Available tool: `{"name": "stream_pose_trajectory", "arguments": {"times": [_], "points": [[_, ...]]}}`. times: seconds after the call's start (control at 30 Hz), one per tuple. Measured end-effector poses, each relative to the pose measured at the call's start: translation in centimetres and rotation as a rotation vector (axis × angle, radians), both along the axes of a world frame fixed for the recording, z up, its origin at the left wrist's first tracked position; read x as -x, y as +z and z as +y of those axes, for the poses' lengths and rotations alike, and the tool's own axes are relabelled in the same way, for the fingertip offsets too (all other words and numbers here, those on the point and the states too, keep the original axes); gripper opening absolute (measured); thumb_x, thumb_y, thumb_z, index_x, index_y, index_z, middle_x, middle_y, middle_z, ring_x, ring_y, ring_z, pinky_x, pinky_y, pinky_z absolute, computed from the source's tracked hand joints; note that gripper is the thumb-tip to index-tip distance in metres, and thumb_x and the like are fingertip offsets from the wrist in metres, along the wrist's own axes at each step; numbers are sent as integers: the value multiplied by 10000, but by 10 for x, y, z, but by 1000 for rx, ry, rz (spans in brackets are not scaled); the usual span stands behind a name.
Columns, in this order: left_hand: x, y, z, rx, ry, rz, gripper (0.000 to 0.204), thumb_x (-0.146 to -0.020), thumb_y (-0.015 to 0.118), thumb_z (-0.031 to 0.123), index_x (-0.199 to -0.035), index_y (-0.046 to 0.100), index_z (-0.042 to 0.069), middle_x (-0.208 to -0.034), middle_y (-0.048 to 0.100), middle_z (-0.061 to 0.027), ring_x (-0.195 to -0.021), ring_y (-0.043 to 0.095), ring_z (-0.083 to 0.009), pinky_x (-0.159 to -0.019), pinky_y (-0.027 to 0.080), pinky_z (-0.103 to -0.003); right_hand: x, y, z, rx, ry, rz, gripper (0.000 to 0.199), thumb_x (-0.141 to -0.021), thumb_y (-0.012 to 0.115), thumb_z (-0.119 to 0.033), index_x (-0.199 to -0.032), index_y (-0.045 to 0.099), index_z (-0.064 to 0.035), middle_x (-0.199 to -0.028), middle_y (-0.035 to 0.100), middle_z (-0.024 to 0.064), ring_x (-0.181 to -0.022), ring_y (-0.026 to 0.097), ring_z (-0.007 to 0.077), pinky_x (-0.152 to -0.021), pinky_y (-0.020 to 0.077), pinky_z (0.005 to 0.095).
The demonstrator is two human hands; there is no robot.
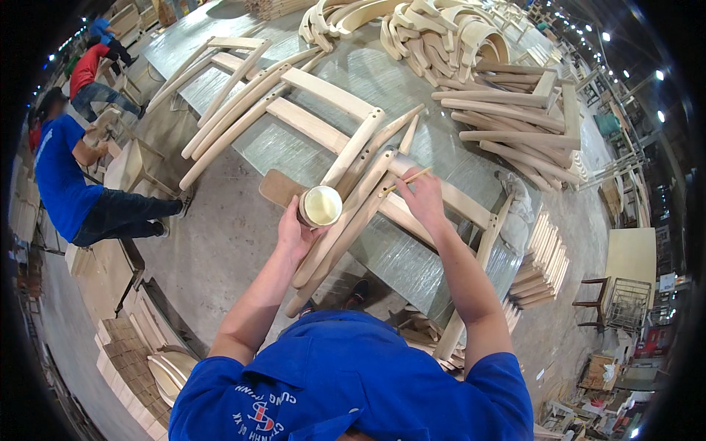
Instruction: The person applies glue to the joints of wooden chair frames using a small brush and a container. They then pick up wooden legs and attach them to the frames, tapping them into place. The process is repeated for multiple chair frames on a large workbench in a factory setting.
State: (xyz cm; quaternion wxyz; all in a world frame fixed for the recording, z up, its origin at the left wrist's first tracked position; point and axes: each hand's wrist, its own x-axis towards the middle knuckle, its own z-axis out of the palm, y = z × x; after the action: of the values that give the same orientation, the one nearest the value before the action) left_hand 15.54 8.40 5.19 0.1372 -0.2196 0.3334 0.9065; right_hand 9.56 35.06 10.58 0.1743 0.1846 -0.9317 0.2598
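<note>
My left hand (296,229) is closed round a small round tub (322,206) of pale yellowish liquid. Between the fingers of my right hand (423,200) is a thin wooden stick (403,182), its lower end at the dark dowel holes in a wooden chair frame (368,192). That frame lies on the table in front of me, its curved legs pointing toward me. A flat brown rounded board (281,188) is beside the tub, partly behind it. Another assembled frame (323,92) lies just beyond, to the left.
The plastic-covered table (279,158) carries more frames, with stacked leg frames (515,121) at right and curved parts (419,33) at the far side. A grey cloth (517,213) hangs near the right edge. Wood strips (540,264) are piled beside it. Co-workers (66,176) work at left.
</note>
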Motion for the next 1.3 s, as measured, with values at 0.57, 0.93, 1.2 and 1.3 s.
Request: {"name": "stream_pose_trajectory", "arguments": {"times": [0.57, 0.93, 1.2, 1.3], "points": [[-6, -2, 6, -5, -14, -4, 446, -965, 313, 382, -1248, 404, 49, -1250, 484, -141, -1100, 529, -310, -865, 496, -499, 14, -22, 11, 55, -30, -84, 138, -814, 593, -244, -797, 594, -107, -780, 617, 54, -871, 562, 253, -768, 374, 411], [-9, 4, 10, 19, -50, 13, 468, -968, 295, 392, -1263, 416, 51, -1268, 483, -129, -1148, 495, -298, -906, 462, -504, 20, -16, 11, -59, -63, -100, 171, -816, 576, -279, -829, 616, -113, -739, 617, 50, -865, 561, 239, -796, 374, 417], [-11, 9, 11, 58, -50, 6, 480, -963, 306, 401, -1261, 418, 42, -1272, 479, -134, -1139, 502, -301, -903, 463, -510, 14, -12, 0, -98, -3, -157, 184, -814, 580, -283, -824, 622, -104, -735, 626, 37, -915, 561, 228, -796, 364, 422], [-12, 10, 8, 65, -63, 31, 491, -961, 308, 408, -1263, 417, 38, -1272, 480, -136, -1131, 508, -301, -897, 467, -508, 14, -15, -5, -115, -16, -188, 192, -803, 595, -292, -789, 639, -106, -736, 628, 34, -900, 555, 230, -829, 346, 428]]}}
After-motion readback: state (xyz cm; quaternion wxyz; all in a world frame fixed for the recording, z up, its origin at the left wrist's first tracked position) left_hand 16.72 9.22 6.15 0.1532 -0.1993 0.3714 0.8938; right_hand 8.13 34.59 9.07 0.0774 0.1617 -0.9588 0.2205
